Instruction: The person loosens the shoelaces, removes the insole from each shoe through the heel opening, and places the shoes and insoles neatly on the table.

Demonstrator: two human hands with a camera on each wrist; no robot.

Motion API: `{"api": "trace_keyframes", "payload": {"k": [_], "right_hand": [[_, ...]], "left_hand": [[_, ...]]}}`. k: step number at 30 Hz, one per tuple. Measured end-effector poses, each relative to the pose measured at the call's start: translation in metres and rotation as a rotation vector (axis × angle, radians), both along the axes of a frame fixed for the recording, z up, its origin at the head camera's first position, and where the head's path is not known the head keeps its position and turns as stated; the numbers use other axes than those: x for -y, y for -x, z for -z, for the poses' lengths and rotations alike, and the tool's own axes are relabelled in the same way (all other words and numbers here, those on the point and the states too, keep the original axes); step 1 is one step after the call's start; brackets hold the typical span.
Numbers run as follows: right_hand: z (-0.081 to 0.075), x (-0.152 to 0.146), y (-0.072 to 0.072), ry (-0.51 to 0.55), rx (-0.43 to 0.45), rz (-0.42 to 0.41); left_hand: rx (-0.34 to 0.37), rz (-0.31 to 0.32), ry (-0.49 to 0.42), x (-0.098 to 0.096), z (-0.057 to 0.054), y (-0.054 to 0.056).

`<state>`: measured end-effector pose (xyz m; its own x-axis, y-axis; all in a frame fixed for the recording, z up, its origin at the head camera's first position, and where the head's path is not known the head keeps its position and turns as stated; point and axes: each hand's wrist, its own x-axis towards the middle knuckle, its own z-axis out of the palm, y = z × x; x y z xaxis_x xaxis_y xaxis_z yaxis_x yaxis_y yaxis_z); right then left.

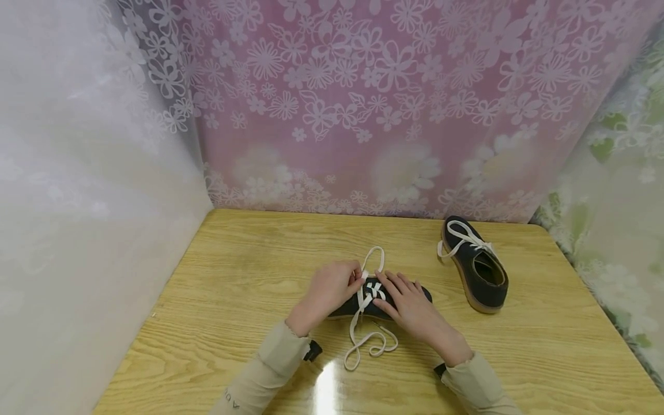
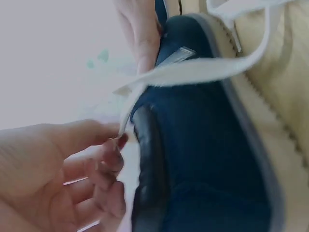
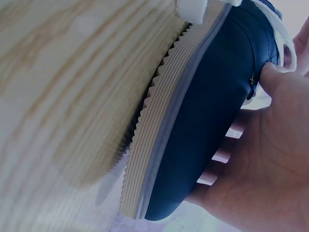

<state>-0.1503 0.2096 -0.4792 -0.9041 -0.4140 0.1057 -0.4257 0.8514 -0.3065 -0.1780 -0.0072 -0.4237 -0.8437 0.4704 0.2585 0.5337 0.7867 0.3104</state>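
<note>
A dark navy shoe (image 1: 384, 312) with a pale sole lies sideways on the table, its toe to the right. My left hand (image 1: 329, 285) is at its opening and pinches a white shoelace (image 2: 193, 71) between thumb and fingertips. That lace crosses over the shoe in the left wrist view. My right hand (image 1: 420, 314) rests across the front of the shoe with fingers extended; in the right wrist view its thumb (image 3: 274, 79) lies beside the lacing. One lace end loops beyond the shoe, and another trails in curls on the near side. My right hand hides part of the toe.
A second navy shoe (image 1: 464, 268) with white laces stands at the back right of the wooden table (image 1: 249, 271). A pink floral curtain (image 1: 363, 115) hangs behind the table, with pale sheeting at both sides.
</note>
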Motion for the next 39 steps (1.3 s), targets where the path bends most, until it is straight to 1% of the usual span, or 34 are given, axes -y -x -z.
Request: {"api": "trace_keyframes", "payload": {"k": [1,5,8,10,12,16,18,20,22,24,27,29,31,34,37,39], "right_hand": [[0.0,0.0,0.0,0.001,0.002,0.001],[0.0,-0.001,0.0,0.001,0.016,0.001],[0.0,-0.001,0.0,-0.001,0.021,0.003],[0.001,-0.001,0.0,-0.002,0.018,0.005],[0.001,-0.001,0.0,-0.004,0.013,0.005],[0.002,-0.001,0.0,-0.003,0.008,0.004],[0.002,-0.001,0.0,0.0,0.008,0.005],[0.001,-0.001,0.0,0.006,0.011,0.007],[0.001,-0.001,0.0,0.008,0.007,0.007],[0.001,-0.001,0.0,0.011,0.004,0.005],[0.001,-0.001,-0.001,0.011,-0.01,0.0],[0.001,-0.001,-0.001,0.014,-0.011,-0.001],[0.001,-0.001,-0.001,0.013,-0.012,-0.003],[0.001,-0.001,-0.001,0.015,-0.009,-0.001],[0.001,0.0,-0.001,0.016,-0.008,0.002],[0.001,0.0,-0.001,0.017,-0.005,0.003]], "left_hand": [[-0.021,-0.015,-0.014,0.0,-0.002,0.002],[-0.103,-0.075,-0.122,-0.001,-0.013,0.01],[-0.157,-0.09,-0.204,-0.003,-0.02,0.014],[-0.174,-0.091,-0.208,-0.003,-0.021,0.016],[-0.166,-0.088,-0.17,-0.003,-0.019,0.017],[-0.057,-0.064,-0.06,0.0,-0.008,0.017],[-0.026,-0.052,-0.041,0.003,-0.002,0.017],[-0.018,-0.047,-0.059,0.006,0.002,0.017],[-0.045,-0.043,-0.09,0.011,0.004,0.017],[-0.068,-0.048,-0.108,0.017,0.004,0.015],[-0.085,-0.05,-0.117,0.024,0.0,0.012],[-0.083,-0.059,-0.113,0.028,-0.003,0.01],[-0.093,-0.065,-0.098,0.031,-0.005,0.007],[-0.123,-0.065,-0.057,0.034,-0.006,0.002],[-0.169,-0.069,0.009,0.035,-0.002,-0.001],[-0.219,-0.079,0.066,0.034,0.003,-0.003]]}}
